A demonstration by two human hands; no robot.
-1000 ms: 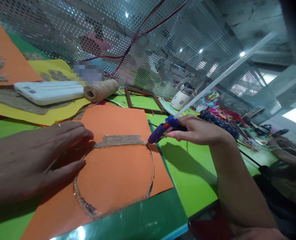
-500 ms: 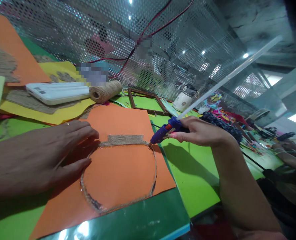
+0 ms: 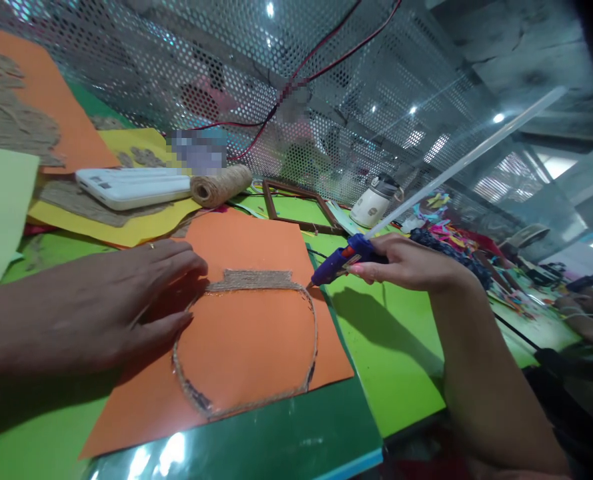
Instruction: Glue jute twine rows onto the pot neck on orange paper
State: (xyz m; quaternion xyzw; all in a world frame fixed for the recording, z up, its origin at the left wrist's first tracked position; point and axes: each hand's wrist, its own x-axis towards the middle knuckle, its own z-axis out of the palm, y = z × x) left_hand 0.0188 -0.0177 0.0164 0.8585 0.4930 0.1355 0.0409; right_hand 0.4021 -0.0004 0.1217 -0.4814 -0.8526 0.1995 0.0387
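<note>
My right hand [image 3: 399, 261] grips a blue glue gun [image 3: 343, 259], with a long translucent glue stick [image 3: 466, 160] rising from its back. Its nozzle is at the upper right of a twine outline [image 3: 317, 333] on an orange sheet [image 3: 246, 347]. The rounded outline has a band of flat twine rows [image 3: 257, 279] along its top. My left hand [image 3: 141, 300] rests on the sheet's left side, thumb and fingers apart, beside the upper left of the outline. Its fingertips cover part of the twine there. Beneath the sheet is a glossy dark green board [image 3: 256, 443].
A twine roll [image 3: 221, 187] and a white power-bank-like block [image 3: 136, 187] lie behind my left hand. Further back are a brown frame [image 3: 301, 225], a white bottle [image 3: 373, 201] and a perforated metal screen [image 3: 246, 80]. Another person's hand [image 3: 586, 320] is at far right.
The glue gun's nozzle has shifted slightly right, away from the end of the twine band. My left hand keeps its place on the sheet while the whole view drifts a little.
</note>
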